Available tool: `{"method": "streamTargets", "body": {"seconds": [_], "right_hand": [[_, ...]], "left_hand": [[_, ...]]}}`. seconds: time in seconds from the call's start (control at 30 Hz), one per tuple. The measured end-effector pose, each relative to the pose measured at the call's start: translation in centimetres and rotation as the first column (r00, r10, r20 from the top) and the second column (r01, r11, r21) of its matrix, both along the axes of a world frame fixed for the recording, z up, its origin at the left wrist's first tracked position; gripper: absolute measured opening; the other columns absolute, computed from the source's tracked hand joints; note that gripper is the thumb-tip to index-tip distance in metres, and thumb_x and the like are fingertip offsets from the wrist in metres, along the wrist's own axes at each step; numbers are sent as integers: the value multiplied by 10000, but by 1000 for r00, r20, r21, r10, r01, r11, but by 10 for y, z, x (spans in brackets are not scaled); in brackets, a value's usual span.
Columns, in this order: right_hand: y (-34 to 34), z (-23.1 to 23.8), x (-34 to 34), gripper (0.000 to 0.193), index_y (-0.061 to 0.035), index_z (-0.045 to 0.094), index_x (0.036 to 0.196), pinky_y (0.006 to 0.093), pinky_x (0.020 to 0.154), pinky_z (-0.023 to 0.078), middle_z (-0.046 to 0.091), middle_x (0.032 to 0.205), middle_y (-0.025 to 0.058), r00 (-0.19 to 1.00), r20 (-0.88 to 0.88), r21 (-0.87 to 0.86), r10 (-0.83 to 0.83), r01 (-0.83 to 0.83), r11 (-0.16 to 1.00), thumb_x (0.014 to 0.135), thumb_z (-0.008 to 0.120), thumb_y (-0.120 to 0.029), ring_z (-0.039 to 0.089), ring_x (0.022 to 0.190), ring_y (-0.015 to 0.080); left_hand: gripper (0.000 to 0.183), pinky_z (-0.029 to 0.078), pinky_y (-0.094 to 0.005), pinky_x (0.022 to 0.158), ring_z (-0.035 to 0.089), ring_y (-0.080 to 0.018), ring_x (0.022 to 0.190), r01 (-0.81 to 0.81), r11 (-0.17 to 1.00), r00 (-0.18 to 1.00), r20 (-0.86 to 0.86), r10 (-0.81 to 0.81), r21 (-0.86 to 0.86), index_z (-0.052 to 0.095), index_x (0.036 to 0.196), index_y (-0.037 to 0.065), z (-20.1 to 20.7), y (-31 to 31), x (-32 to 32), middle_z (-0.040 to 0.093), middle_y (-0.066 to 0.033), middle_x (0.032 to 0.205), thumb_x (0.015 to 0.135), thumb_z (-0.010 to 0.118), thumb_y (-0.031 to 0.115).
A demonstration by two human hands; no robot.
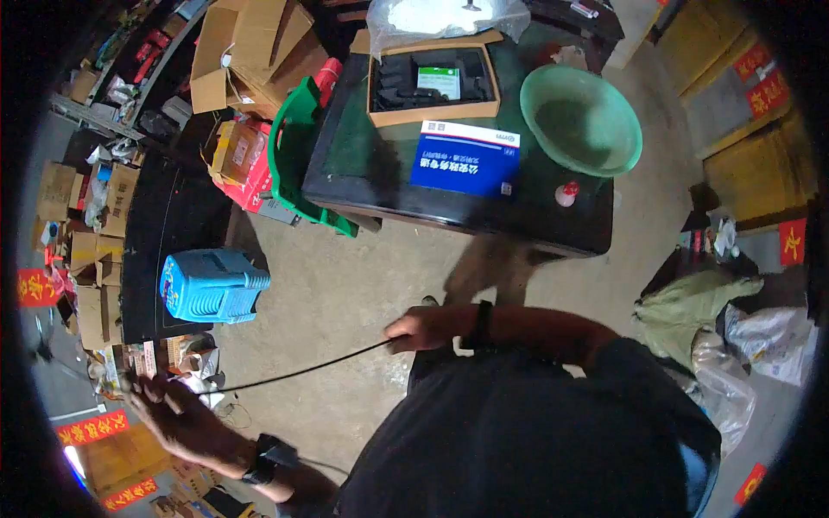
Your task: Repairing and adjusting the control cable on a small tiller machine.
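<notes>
A thin black cable [298, 374] stretches nearly straight between my two hands, above the concrete floor. My right hand [420, 330] is closed round its upper end, in front of my body, with a dark band on the wrist. At the lower left my left hand [186, 423] reaches out sideways, its fingers bent about the cable's other end. Those fingertips are slightly blurred, and what lies beyond them is hard to make out. A dark wrist device [269, 456] is strapped on my left wrist.
Ahead stands a dark table [380, 194] with an open carton [432, 118], a blue-and-white box [466, 160] and a green basin [626, 142]. Beside it are a green chair [278, 155] and a blue stool [216, 285]. Cluttered shelves line the left; sacks [691, 315] lie at right.
</notes>
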State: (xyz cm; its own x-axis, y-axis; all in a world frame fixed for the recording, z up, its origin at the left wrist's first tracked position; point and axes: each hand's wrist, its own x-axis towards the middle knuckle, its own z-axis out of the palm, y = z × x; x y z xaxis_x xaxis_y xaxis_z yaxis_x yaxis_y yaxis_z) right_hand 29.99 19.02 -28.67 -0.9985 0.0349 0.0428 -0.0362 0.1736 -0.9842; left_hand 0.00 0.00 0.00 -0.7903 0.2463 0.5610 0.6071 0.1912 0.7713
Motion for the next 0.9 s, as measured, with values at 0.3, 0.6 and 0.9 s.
{"method": "streamTargets", "body": {"seconds": [0.3,0.6,0.9], "right_hand": [[-41,-120,340,336,-87,716,1134,513,870,552,756,1069,163,773,494,366,-398,230,902,1022,679,-402,717,998,384],[-104,-154,622,458,-112,761,1031,534,891,551,759,1037,166,354,618,594,-702,374,712,1007,637,-552,712,1017,411],[-218,-163,881,412,-124,807,924,577,822,562,767,941,172,-30,461,888,-887,24,460,835,703,-512,743,926,393]], "left_hand": [[360,567,-292,763,667,-194,972,-110,955,956,293,25,275,608,1368,-37,-55,-120,-1,695,-134,1111,1113,580,215],[382,548,-326,880,632,-177,888,-174,754,852,-480,-208,-634,601,1434,-40,-133,-128,33,654,-69,969,1091,561,125],[436,549,-346,883,637,-193,914,181,902,965,-108,-240,-393,566,1472,-17,-193,-145,202,661,-87,1021,1089,581,190]]}}
